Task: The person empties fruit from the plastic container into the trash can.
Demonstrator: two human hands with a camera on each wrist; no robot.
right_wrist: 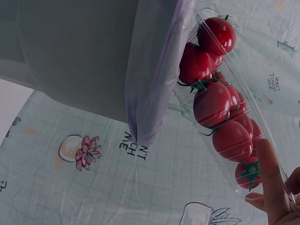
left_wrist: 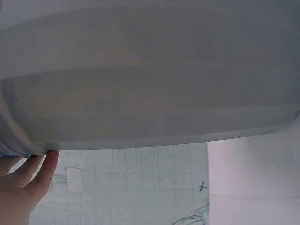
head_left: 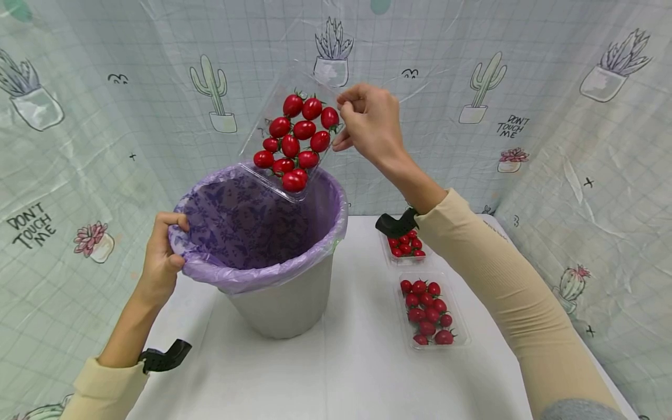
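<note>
At upper centre, the right hand [head_left: 375, 122] pinches a tilted clear plastic tray [head_left: 275, 108] of red oval tomatoes [head_left: 290, 146] by its right edge. At left, the left hand [head_left: 164, 254] grips the rim of a round grey bin [head_left: 286, 303] with a purple liner [head_left: 252, 280]; two similar trays [head_left: 459, 326] lie at right.

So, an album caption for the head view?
Right grip holds a tilted tomato tray over a lined bin; left grip holds the rim.
</note>
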